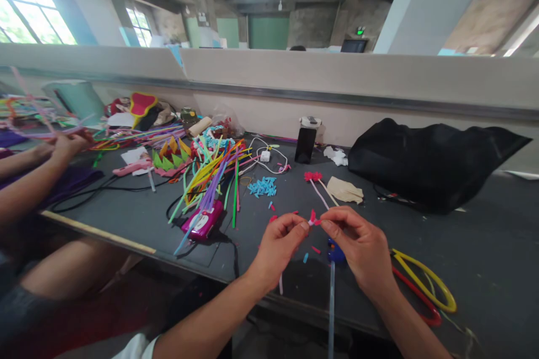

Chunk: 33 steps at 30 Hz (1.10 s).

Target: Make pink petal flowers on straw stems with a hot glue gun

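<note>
My left hand (283, 238) is closed in a pinch on a pale pink pipe cleaner (281, 284), whose lower end shows beneath the hand. Small red pieces (313, 215) stand at its tip, between my two hands. My right hand (357, 238) pinches a short red pipe cleaner piece (318, 222) close against that tip. Partly behind my right hand lies a blue glue gun (336, 249), a long translucent glue stick (332, 308) pointing from it toward me. Two finished-looking red flower heads (313, 176) on pale stems lie beyond my hands.
Cut blue pieces (263, 186) form a pile left of centre. Colourful pipe cleaners (210, 179) lie over a magenta box (203, 221). A black bag (429, 162) and yellow- and red-handled pliers (429, 283) are at right. Another person's hands (67, 143) work at far left.
</note>
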{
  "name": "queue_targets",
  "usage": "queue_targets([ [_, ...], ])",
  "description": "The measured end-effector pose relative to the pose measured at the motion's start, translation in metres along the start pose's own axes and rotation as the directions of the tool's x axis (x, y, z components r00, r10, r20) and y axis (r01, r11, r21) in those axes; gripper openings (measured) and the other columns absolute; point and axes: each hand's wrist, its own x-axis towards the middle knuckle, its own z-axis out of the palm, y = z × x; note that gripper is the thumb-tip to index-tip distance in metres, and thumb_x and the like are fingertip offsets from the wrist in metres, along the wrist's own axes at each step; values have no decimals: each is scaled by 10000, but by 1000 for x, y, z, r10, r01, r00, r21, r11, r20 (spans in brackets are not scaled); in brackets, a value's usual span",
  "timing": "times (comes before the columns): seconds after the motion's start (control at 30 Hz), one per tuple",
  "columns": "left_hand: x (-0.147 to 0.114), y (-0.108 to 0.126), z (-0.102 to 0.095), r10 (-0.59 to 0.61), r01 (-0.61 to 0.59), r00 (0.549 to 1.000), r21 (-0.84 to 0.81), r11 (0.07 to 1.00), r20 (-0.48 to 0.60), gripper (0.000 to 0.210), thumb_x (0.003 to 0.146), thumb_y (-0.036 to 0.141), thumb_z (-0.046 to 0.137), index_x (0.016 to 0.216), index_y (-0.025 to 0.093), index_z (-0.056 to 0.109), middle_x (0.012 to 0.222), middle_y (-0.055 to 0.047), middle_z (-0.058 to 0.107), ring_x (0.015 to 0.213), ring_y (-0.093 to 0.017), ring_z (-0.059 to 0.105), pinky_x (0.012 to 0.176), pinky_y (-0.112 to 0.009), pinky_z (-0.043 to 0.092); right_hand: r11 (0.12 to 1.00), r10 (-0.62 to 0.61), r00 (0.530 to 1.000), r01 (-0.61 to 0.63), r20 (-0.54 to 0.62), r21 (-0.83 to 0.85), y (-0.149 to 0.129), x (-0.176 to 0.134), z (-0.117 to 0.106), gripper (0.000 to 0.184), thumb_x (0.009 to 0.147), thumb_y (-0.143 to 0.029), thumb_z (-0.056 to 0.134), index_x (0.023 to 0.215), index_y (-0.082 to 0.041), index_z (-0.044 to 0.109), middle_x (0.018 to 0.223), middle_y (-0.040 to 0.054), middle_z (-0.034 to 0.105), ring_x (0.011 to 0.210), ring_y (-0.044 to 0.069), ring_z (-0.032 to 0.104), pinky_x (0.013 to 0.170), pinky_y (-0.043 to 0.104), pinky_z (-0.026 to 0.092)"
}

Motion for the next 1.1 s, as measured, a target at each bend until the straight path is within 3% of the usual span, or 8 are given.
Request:
queue_targets([
  [0.57,-1,-1,0,40,-39,999,53,998,-12,271,759,424,698,745,160,641,504,77,369,482,-66,270,484,-228,196,999,11,1000,-12,-22,-39,0,-1,4,147,844,-358,630,824,-225,691,874,22,692,806,175,620,718,276,467],
  [1.1,-1,-1,-1,66,-64,998,95,993,-13,267,765,413,696,746,151,649,540,63,407,509,-69,301,489,-223,219,992,102,992,-106,-69,-65,-1,-5,11,215,850,-415,606,843,-214,681,792,7,683,679,156,594,658,268,461],
])
